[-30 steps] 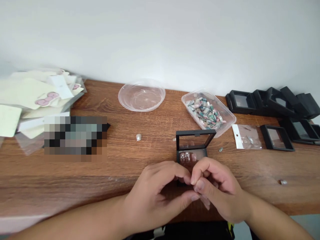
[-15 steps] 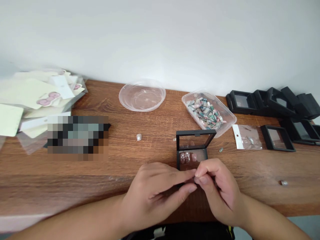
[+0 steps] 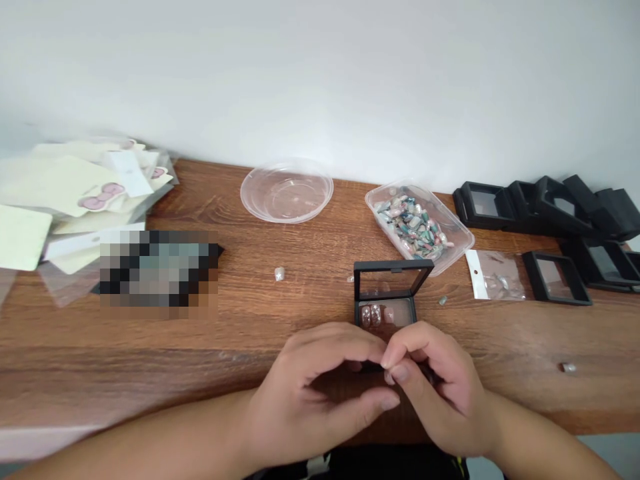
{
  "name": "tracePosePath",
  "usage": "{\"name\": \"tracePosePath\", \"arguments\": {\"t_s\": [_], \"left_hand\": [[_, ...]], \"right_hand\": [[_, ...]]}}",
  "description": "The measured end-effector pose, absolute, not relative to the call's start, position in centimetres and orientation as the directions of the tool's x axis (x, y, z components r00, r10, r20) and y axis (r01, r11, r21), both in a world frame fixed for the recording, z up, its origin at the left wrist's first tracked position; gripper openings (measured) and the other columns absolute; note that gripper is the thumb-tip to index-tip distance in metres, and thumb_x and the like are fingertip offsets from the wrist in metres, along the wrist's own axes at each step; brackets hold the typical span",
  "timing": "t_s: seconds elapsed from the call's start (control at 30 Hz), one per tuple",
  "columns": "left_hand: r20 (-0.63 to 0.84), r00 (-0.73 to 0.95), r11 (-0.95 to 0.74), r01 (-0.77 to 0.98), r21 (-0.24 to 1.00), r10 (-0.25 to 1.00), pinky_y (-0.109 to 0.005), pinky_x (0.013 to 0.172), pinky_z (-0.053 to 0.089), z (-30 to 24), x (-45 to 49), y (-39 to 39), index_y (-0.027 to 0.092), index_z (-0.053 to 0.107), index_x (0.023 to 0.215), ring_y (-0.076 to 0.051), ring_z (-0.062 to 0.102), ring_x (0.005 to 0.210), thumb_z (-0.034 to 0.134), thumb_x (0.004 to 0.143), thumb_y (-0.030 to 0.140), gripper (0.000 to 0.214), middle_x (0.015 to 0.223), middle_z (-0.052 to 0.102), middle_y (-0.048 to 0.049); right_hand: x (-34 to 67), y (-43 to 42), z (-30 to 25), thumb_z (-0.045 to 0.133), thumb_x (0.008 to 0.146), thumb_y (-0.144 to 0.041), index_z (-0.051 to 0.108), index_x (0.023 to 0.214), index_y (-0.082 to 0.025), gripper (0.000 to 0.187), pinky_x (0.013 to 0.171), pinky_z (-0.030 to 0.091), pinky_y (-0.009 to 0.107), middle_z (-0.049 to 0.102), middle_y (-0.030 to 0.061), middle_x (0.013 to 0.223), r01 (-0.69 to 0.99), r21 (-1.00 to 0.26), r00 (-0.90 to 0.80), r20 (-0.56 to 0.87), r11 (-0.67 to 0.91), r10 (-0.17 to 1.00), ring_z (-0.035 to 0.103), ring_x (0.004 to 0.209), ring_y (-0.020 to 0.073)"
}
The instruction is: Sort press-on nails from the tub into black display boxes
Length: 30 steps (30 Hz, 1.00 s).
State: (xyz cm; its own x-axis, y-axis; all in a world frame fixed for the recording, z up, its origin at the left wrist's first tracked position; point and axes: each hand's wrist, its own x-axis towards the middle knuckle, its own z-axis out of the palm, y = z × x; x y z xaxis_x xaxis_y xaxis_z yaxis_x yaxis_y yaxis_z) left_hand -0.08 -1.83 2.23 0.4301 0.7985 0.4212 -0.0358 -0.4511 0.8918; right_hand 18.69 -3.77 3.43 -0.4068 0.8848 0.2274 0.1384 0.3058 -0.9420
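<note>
In front of me a black display box (image 3: 357, 313) stands with its clear-windowed lid raised. Several press-on nails (image 3: 375, 315), pink with glitter, lie in a row inside it. My right hand (image 3: 440, 387) is closed in a pinch over the box's near side, with a small pinkish press-on nail (image 3: 389, 377) at its fingertips, mostly covered. My left hand (image 3: 325, 393) arches over the box's near left corner. Its thumb is spread away from the index finger, whose tip meets the right fingertips. The near part of the box is hidden behind both hands.
A clear tub (image 3: 457, 248) of mixed press-on nails and a round clear dish (image 3: 286, 200) stand near the wall. Black boxes (image 3: 559, 280) and a small bag (image 3: 500, 283) are at right. Cards (image 3: 60, 180) lie left. Loose nails (image 3: 279, 273) dot the wooden table (image 3: 240, 320).
My left thumb has moved down, away from the index finger, widening the gap. My right fingertips have shifted slightly left and down, still pinched. The open box has stayed put.
</note>
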Motion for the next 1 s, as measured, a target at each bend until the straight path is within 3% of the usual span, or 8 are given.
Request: {"name": "tracePosePath", "arguments": {"t_s": [0.13, 0.33, 0.43, 0.53, 0.67, 0.83, 1.0], "left_hand": [[0.379, 0.428, -0.418, -0.002, 0.908, 0.820, -0.017, 0.072, 0.061, 1.8, -0.1, -1.8, 0.019, 0.070, 0.095, -0.012, 0.074, 0.077, 0.079, 0.082, 0.016, 0.016, 0.089, 0.076, -0.0022], [0.460, 0.421, -0.517, 0.023, 0.856, 0.781, -0.019, 0.069, 0.063, 2.2, -0.4, -1.4, 0.020, 0.071, 0.098, -0.013, 0.074, 0.074, 0.077, 0.084, 0.016, 0.016, 0.086, 0.077, -0.0026], [0.543, 0.397, -0.631, 0.131, 0.764, 0.740, -0.020, 0.068, 0.063, 2.9, -1.0, -0.8, 0.020, 0.069, 0.100, -0.013, 0.074, 0.073, 0.075, 0.087, 0.018, 0.015, 0.086, 0.077, -0.0024], [0.604, 0.413, -0.725, 0.269, 0.634, 0.681, -0.019, 0.069, 0.062, 3.3, -1.6, -0.3, 0.020, 0.069, 0.099, -0.012, 0.074, 0.073, 0.073, 0.090, 0.020, 0.011, 0.087, 0.077, -0.0020], [0.633, 0.445, -0.774, 0.376, 0.510, 0.634, -0.016, 0.068, 0.061, 2.9, -1.6, -0.2, 0.017, 0.070, 0.098, -0.010, 0.073, 0.071, 0.066, 0.096, 0.023, 0.008, 0.085, 0.076, -0.0017], [0.653, 0.471, -0.805, 0.372, 0.462, 0.593, -0.020, 0.061, 0.057, 2.2, -1.3, -0.4, 0.013, 0.070, 0.101, -0.010, 0.069, 0.066, 0.067, 0.094, 0.020, 0.010, 0.081, 0.074, -0.0015], [0.648, 0.502, -0.820, 0.351, 0.453, 0.573, -0.024, 0.055, 0.054, 1.9, -1.3, -0.6, 0.013, 0.069, 0.101, -0.011, 0.067, 0.063, 0.066, 0.095, 0.020, 0.010, 0.079, 0.073, -0.0016]], "right_hand": [[18.5, -3.7, 3.5, 0.050, 0.099, -0.020, 0.054, 0.099, -0.022, 0.005, 0.054, 0.046, 0.020, 0.062, -0.0027, 0.074, 0.125, -0.942, -0.403, 0.239, 0.312, 0.883, 0.055, 0.059, 0.0081], [18.8, -3.7, 3.4, 0.051, 0.099, -0.019, 0.052, 0.107, -0.024, 0.010, 0.052, 0.043, 0.020, 0.057, -0.0041, 0.073, 0.145, -0.941, -0.411, 0.225, 0.306, 0.884, 0.052, 0.058, 0.0082], [18.9, -3.7, 3.3, 0.054, 0.097, -0.024, 0.049, 0.113, -0.025, 0.016, 0.049, 0.039, 0.020, 0.047, -0.0064, 0.069, 0.164, -0.928, -0.374, 0.255, 0.334, 0.891, 0.045, 0.055, 0.0084], [18.8, -3.5, 3.3, 0.063, 0.093, -0.028, 0.054, 0.101, -0.023, 0.013, 0.046, 0.035, 0.018, 0.044, -0.0077, 0.065, 0.248, -0.891, -0.350, 0.284, 0.380, 0.893, 0.041, 0.051, 0.0066], [18.5, -3.4, 3.4, 0.063, 0.092, -0.022, 0.061, 0.094, -0.019, 0.004, 0.046, 0.038, 0.018, 0.051, -0.0060, 0.063, 0.351, -0.858, -0.318, 0.267, 0.375, 0.910, 0.045, 0.050, 0.0060], [18.5, -3.3, 3.8, 0.060, 0.091, -0.016, 0.063, 0.091, -0.017, 0.003, 0.047, 0.041, 0.018, 0.062, -0.0018, 0.067, 0.371, -0.826, -0.319, 0.315, 0.424, 0.894, 0.049, 0.051, 0.0064], [18.6, -3.2, 4.2, 0.057, 0.093, -0.019, 0.061, 0.090, -0.019, 0.005, 0.047, 0.041, 0.020, 0.057, -0.0042, 0.062, 0.372, -0.783, -0.346, 0.382, 0.499, 0.857, 0.050, 0.051, 0.0075]]}}
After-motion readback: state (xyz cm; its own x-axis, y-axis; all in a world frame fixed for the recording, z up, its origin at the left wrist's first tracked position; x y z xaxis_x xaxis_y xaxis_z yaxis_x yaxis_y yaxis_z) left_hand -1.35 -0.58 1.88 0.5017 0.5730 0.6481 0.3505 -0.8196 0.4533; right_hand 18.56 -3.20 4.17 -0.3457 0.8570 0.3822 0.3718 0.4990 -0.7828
